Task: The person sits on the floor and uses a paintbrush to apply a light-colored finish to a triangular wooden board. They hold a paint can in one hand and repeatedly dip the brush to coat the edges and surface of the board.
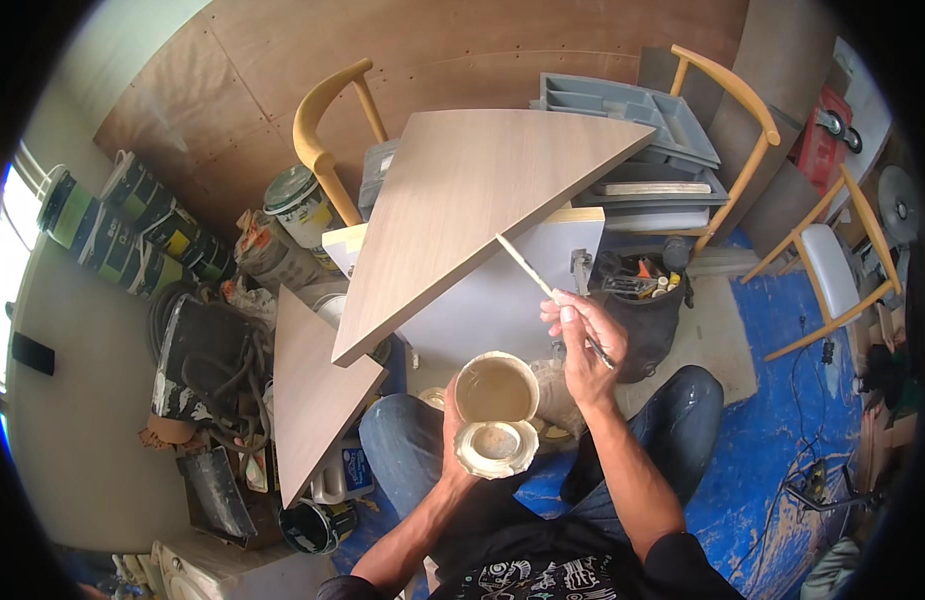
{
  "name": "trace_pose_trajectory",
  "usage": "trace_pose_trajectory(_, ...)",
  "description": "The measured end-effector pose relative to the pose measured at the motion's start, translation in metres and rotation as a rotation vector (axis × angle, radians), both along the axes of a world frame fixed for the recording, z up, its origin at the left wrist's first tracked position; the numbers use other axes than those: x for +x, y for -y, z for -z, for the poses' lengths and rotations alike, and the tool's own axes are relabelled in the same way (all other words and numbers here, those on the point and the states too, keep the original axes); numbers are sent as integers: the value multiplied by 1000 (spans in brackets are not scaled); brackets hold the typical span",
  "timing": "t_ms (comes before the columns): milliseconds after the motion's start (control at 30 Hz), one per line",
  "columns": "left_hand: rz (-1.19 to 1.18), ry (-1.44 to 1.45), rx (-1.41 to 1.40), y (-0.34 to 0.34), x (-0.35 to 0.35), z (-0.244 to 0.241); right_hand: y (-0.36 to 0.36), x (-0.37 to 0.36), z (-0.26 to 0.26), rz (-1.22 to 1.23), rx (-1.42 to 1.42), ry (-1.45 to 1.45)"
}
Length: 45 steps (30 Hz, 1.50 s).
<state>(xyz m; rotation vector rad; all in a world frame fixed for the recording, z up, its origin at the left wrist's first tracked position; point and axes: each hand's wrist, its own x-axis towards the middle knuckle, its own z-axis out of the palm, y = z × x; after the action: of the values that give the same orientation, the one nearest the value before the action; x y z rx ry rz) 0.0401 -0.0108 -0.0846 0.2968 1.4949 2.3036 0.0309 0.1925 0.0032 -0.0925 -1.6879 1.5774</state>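
Observation:
My right hand holds a slim paintbrush between thumb and fingers. The brush's pale tip is at the front edge of a roughly triangular wood-grain board; I cannot tell whether it touches. My left hand grips a paint-crusted pot from the side, in front of my lap. Inside the pot is a beige-grey coating. A crusted, round lid-like piece sits against its near rim. Under the board stands a white panel with a metal hinge on its face.
Another wood-grain board leans at the left, near a black bucket. Paint tubs are stacked further left. A tool bag and grey plastic trays are on the right. Wooden chair frames stand behind; cables cross the blue floor sheet.

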Motion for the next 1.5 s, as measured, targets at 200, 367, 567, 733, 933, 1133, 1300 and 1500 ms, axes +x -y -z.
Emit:
trace_pose_trajectory(200,7,4,-5,0,0,-1,1,3,6,-16,29,-26)
trace_pose_trajectory(367,-5,42,37,-1,2,0,1,-1,5,12,21,0)
trace_pose_trajectory(567,-8,38,-4,-1,0,0,4,3,5,17,24,-21)
trace_pose_trajectory(733,-5,-19,-52,1,-1,2,0,0,7,33,0,-30)
trace_pose_trajectory(933,0,-2,-32,1,-1,3,5,2,8,7,26,-42)
trace_pose_trajectory(1133,8,13,-43,1,0,2,7,1,7,13,14,-33)
trace_pose_trajectory(1300,-2,-19,-83,3,-1,8,9,1,7,-16,61,-67)
trace_pose_trajectory(1500,-10,118,11,1,-1,1,9,2,4,5,32,-6)
